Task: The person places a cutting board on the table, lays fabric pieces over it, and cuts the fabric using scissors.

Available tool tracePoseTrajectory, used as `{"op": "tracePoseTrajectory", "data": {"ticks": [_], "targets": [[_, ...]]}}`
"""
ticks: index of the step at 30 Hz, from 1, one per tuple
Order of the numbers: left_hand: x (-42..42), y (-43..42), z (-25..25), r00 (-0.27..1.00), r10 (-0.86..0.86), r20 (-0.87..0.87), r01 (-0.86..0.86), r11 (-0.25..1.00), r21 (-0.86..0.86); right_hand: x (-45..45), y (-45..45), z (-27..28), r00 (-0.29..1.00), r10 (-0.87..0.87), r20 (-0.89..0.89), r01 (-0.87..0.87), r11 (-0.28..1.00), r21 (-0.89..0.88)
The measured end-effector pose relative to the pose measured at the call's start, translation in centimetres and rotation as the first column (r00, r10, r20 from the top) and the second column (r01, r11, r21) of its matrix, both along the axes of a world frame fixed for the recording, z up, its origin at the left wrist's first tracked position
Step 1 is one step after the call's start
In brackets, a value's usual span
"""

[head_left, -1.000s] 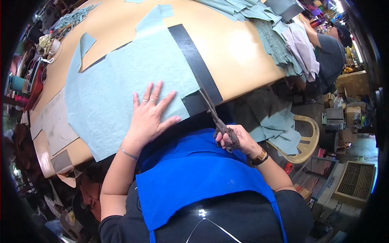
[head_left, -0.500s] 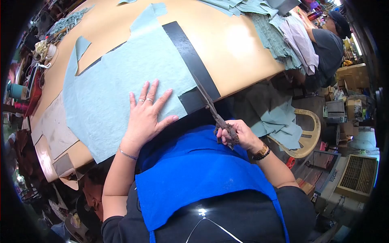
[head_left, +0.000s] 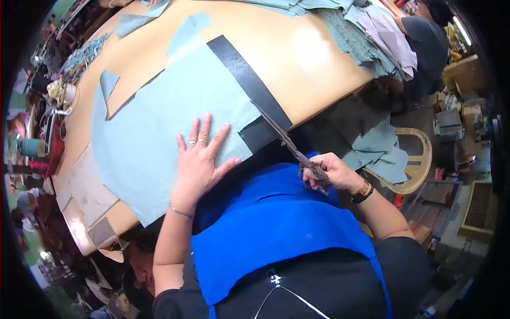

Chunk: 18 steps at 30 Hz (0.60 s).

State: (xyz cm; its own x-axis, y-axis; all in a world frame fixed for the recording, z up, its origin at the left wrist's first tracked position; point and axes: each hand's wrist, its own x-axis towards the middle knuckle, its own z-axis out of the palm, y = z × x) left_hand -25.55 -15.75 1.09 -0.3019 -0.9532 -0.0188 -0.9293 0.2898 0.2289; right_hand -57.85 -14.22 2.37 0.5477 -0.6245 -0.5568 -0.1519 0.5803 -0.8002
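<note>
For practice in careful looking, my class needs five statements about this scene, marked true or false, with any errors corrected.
1. The left hand lies spread on the green sheet. True.
2. The right hand is empty. False: it grips scissors.
3. The apron is blue. True.
4. The black board lies on top of the green sheet. False: the sheet overlaps the board.
5. Green material lies on the yellow chair. True.

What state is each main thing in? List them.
Cloth: spread out, one strip folded over
Black board: partly covered by the cloth
Scissors: at the cloth's edge, blade opening unclear
Left hand: flat on the cloth
Right hand: closed around the scissors
Chair: draped with green fabric
</note>
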Motion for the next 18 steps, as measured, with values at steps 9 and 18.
{"op": "tracePoseTrajectory", "data": {"ticks": [9,18], "targets": [[-0.2,0.8,-0.2,0.999,-0.044,-0.014,0.044,0.999,-0.007,1.5,-0.9,-0.8,0.999,-0.016,0.042,0.017,0.999,-0.027],[-0.3,0.9,-0.2,0.998,-0.066,-0.018,0.066,0.997,-0.028,0.8,0.2,-0.4,0.999,-0.014,0.049,0.015,1.000,-0.016]]}}
